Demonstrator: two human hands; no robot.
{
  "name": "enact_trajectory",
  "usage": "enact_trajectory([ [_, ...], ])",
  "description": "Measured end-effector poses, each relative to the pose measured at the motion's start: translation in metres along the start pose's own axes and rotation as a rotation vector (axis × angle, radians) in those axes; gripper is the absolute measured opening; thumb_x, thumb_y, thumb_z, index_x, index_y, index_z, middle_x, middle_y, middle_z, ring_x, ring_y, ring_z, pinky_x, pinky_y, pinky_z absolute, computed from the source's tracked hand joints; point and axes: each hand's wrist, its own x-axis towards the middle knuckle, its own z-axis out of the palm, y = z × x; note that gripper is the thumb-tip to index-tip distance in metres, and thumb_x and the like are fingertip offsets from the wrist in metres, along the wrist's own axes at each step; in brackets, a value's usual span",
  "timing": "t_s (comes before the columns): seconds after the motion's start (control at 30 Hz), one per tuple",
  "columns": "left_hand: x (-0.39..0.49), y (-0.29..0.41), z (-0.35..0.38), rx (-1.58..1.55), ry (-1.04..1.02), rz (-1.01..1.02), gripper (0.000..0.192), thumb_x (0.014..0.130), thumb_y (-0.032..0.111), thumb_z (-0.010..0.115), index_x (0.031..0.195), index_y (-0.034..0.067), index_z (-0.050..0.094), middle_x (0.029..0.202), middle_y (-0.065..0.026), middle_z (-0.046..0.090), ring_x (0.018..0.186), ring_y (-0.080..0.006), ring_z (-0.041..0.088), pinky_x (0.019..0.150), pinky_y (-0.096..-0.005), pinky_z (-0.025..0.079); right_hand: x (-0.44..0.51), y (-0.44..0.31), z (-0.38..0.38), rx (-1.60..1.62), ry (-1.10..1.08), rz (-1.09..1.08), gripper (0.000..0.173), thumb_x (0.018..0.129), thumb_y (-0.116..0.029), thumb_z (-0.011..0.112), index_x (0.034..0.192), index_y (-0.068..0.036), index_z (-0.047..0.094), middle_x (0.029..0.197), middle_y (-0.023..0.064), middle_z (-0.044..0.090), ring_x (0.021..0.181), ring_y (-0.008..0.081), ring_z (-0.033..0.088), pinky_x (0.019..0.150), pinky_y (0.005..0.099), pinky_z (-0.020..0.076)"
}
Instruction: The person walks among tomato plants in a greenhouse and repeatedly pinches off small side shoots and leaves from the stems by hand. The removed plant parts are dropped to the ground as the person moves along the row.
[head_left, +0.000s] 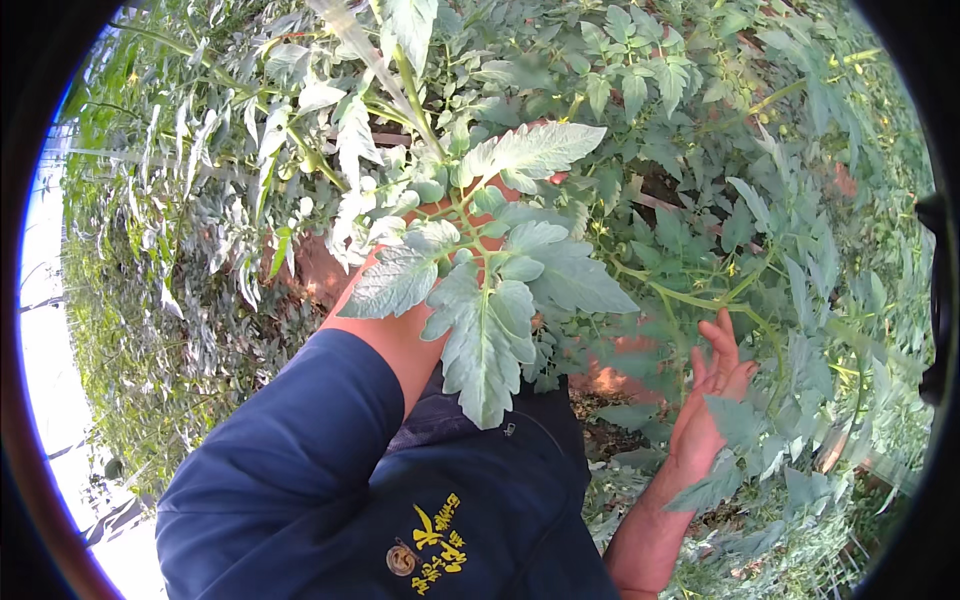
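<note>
My right hand (721, 367) is raised at the right, palm up, with its fingers apart below a branching green tomato stem (694, 301). The fingertips are at or just under the stem; whether they touch it I cannot tell. Small yellow flowers sit on the stem. My left arm, in a dark blue sleeve (300, 420), reaches up and forward under a large tomato leaf (487, 345), which hides most of the forearm. My left hand lies behind the foliage, and what it holds cannot be seen.
Dense tomato plants (180, 247) surround me on both sides and ahead. A pale, translucent strip (367, 52) runs down through the leaves at the top. Green fruit (307, 163) hangs at the upper left. Patches of reddish-brown soil (319, 270) show between plants.
</note>
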Motion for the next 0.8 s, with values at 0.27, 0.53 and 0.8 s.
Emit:
enact_trajectory([
  [0.27,-0.064,-0.055,-0.033,0.064,-0.066,-0.071,0.037,0.094,0.024,0.07,0.128,0.009,0.066,0.125,-0.0136,0.072,0.113,-0.0373,0.069,0.094,-0.0529,0.06,0.01,0.044,-0.014,0.125,-0.152,0.021,0.074,0.117,-0.063,0.029,0.144,-0.004,0.064,0.15,0.0182,0.066,0.147,0.0335,0.057,0.13,0.0507,0.0299],
  [0.53,-0.058,-0.004,0.007,0.05,-0.161,0.077,0.038,0.092,0.026,0.073,0.126,0.01,0.068,0.12,-0.0126,0.075,0.109,-0.036,0.071,0.093,-0.0501,0.06,-0.024,0.037,0.031,0.058,-0.279,-0.113,0.058,0.115,-0.055,0.051,0.138,-0.003,0.064,0.142,0.0177,0.066,0.14,0.0323,0.059,0.121,0.0554,0.0459],
  [0.8,0.009,0.09,0.056,0.047,-0.428,0.395,0.039,0.091,0.029,0.076,0.124,0.01,0.069,0.116,-0.0117,0.078,0.105,-0.0348,0.073,0.092,-0.0472,0.06,-0.062,0.116,0.121,0.262,-0.261,0.182,0.023,0.114,-0.017,0.057,0.129,0.0,0.063,0.13,0.0146,0.066,0.128,0.0244,0.058,0.111,0.0446,0.047],
])
